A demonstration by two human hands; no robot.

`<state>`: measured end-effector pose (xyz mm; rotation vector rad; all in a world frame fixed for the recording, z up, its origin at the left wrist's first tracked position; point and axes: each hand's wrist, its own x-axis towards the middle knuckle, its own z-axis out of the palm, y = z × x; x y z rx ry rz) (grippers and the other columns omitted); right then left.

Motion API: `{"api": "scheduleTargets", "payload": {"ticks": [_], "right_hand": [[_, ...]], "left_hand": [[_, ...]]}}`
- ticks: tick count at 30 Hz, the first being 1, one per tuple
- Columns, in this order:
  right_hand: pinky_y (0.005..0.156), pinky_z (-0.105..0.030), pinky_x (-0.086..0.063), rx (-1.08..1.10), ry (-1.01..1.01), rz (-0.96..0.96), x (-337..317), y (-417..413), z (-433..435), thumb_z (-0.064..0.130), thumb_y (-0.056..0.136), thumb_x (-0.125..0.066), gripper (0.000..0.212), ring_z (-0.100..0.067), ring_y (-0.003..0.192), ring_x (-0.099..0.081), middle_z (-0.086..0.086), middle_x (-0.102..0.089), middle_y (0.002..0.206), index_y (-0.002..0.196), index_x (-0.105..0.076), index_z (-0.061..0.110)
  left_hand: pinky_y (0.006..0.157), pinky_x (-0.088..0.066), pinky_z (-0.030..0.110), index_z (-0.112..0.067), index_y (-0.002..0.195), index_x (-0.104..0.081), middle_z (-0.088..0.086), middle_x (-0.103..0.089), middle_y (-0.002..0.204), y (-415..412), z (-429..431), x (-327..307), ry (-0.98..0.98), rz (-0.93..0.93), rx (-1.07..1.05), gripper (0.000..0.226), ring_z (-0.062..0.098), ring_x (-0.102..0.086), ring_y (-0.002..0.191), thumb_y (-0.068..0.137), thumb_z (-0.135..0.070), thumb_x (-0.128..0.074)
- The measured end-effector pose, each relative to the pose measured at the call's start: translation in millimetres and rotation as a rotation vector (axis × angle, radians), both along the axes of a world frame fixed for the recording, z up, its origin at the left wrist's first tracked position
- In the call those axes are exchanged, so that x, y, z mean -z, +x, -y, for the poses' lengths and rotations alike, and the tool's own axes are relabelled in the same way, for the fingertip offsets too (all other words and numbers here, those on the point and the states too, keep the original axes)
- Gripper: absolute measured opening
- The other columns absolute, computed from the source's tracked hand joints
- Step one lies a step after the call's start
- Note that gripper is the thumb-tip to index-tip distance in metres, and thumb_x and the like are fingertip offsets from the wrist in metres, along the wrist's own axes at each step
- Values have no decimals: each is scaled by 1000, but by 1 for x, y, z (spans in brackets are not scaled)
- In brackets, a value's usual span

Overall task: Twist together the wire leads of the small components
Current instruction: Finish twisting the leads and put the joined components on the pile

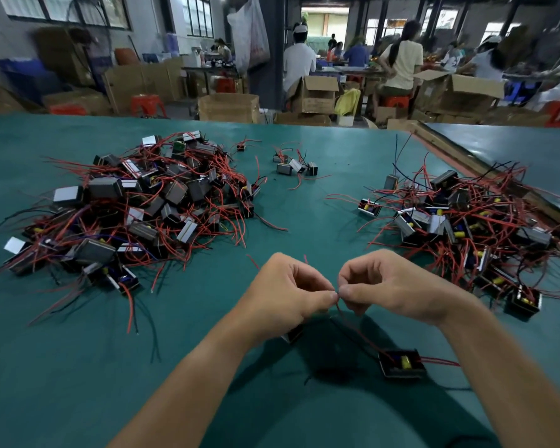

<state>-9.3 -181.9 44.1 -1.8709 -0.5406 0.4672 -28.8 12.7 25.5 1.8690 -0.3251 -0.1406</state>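
Both hands' fingers (328,296) pinch thin red wire leads (353,328) of a small black component (401,363) on the green surface (78,367), a workshop behind.

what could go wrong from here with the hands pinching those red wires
1. The left hand and right hand pinch the red lead only at the fingertips, so it may slip out and the twist may loosen.
2. That lead runs down to a component lying on the table; a hard pull might drag it or strain the joint.
3. The right pile lies near the right forearm, so its loose wires could snag.
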Motion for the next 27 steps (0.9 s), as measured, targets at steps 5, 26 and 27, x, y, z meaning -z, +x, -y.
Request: {"api": "scheduleTargets", "payload": {"ticks": [5, 26, 27], "right_hand": [[52, -24, -43, 184, -9, -116, 2, 3, -10, -2, 87, -59, 28, -17, 53, -47, -3, -55, 55, 63, -62, 11], [56, -30, -44, 129, 74, 150, 9, 4, -10, -5, 86, -67, 20, -18, 55, -53, -6, -59, 60, 72, -64, 10], [55, -31, -42, 165, 35, 166, 11, 4, -12, -4, 87, -66, 22, -17, 53, -52, -3, -58, 57, 71, -63, 11]], "left_hand": [[52, -35, 9, -16, 71, -76, -9, -65, 58, -1, 8, 9, 256, 574, -124, 6, -7, -49, 49, 74, -15, -71], [42, -32, 18, -22, 68, -75, -4, -54, 43, 3, 5, 8, 89, 145, -135, 9, 6, -38, 38, 78, -23, -76], [42, -31, 18, -23, 71, -75, -2, -56, 44, 2, 8, 11, 154, 259, -166, 7, 3, -37, 39, 76, -25, -72]]}}
